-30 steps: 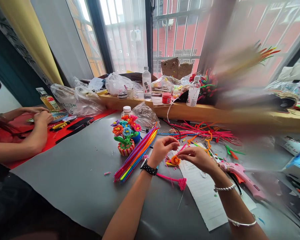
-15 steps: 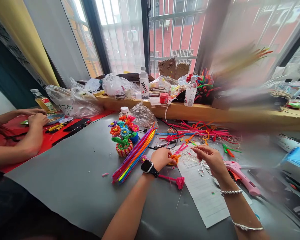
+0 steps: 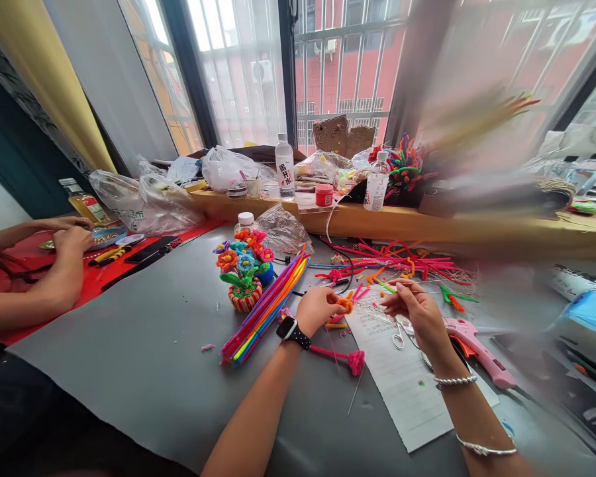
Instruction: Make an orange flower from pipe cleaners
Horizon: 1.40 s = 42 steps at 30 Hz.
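My left hand (image 3: 320, 310), with a watch on its wrist, pinches a small orange pipe-cleaner flower (image 3: 346, 305) over the paper's upper left corner. My right hand (image 3: 420, 311) is raised to the right of it, thumb and fingertips pressed together. What they hold looks thin and cannot be made out. A pink pipe-cleaner flower (image 3: 356, 362) on a long stem lies below my left wrist. Under my right hand are scissors (image 3: 398, 341) on a written sheet of paper (image 3: 402, 391). A pink glue gun (image 3: 481, 351) lies to the right.
A bundle of coloured pipe cleaners (image 3: 265, 305) lies left of my left hand, beside a striped pot of pipe-cleaner flowers (image 3: 243, 291). Loose red pipe cleaners (image 3: 427, 265) spread along the ledge. Bottles (image 3: 285, 169) stand on it. Another person's hands (image 3: 72, 232) work at far left.
My left hand has lifted the orange flower slightly and tilted it. My right hand has shifted a little, its fingertips now more curled and turned upward.
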Motion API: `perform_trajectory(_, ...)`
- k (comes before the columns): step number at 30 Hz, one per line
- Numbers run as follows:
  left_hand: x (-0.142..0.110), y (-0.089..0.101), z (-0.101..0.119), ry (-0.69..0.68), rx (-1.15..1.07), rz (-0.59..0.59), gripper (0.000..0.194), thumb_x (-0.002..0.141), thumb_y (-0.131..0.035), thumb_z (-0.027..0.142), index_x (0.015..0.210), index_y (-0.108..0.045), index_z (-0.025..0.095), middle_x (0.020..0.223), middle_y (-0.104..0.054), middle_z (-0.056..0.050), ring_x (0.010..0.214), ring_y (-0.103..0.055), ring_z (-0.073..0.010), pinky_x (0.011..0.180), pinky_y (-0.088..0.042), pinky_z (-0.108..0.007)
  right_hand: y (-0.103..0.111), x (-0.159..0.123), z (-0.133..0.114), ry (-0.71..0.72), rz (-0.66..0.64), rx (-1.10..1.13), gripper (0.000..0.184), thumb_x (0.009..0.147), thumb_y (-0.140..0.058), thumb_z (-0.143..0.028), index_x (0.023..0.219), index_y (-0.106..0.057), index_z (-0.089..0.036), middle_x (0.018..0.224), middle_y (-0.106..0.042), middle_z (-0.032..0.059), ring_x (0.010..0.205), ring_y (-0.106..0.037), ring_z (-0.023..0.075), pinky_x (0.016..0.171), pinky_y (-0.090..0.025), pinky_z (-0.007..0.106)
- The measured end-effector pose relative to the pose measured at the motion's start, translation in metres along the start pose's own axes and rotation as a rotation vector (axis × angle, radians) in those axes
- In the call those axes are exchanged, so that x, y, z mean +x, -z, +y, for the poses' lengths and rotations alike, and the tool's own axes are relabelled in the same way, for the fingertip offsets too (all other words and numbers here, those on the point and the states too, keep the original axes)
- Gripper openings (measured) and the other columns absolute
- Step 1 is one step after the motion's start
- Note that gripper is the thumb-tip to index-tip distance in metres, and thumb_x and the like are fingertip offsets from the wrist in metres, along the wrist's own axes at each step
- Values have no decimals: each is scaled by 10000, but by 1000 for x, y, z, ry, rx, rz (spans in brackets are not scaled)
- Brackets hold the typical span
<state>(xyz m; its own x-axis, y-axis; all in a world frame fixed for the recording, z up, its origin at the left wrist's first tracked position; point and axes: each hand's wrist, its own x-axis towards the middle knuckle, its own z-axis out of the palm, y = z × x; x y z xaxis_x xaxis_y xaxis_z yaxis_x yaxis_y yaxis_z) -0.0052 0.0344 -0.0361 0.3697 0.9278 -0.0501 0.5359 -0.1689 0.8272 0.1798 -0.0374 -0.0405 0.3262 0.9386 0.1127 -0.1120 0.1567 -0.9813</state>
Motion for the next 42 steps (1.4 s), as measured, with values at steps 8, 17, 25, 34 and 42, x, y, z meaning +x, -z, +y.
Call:
perform_trajectory(8, 2, 7, 5, 42, -601, -38, 278, 686, -630, 293, 901, -599, 121, 860, -662, -82, 687, -623, -122, 662, -486, -238, -1, 2, 6, 149, -41, -45, 313, 781, -494, -374, 1062, -505, -237, 1172, -548, 78, 895, -608, 172, 645, -521, 276)
perform_trajectory(17, -5, 8, 13, 39, -987, -100, 252, 615, -706, 204, 837, -628, 114, 890, -658, -74, 747, -629, -136, 730, -486, -246, -9, -2, 11, 198, -124, -224, 368, 790, -471, -406, 1080, -555, -196, 1153, -563, 105, 940, -592, 223, 714, -528, 364)
perform_trajectory(25, 1, 6, 21, -49, -1112, 6, 212, 636, -683, 180, 827, -635, 102, 822, -659, -60, 711, -621, -123, 761, -471, -270, -25, -13, 0, 151, -120, -81, 396, 793, -498, -378, 1154, -404, -246, 825, -635, 13, 644, -633, 142, 664, -528, 343)
perform_trajectory(34, 7, 6, 33, -157, -1241, 69, 161, 657, -657, 175, 808, -639, 122, 854, -661, -53, 785, -628, -134, 757, -480, -233, -49, -22, 7, 108, -307, -16, 472, 817, -466, -345, 1248, -305, -239, 803, -577, 2, 577, -587, 108, 588, -508, 299)
perform_trajectory(42, 2, 8, 38, -121, -1261, 66, 124, 673, -640, 166, 790, -629, 124, 805, -661, -42, 685, -634, -119, 702, -505, -233, -56, -27, 10, 34, -399, -52, 277, 813, -463, -361, 1043, -451, -206, 786, -581, 13, 613, -624, 136, 589, -519, 313)
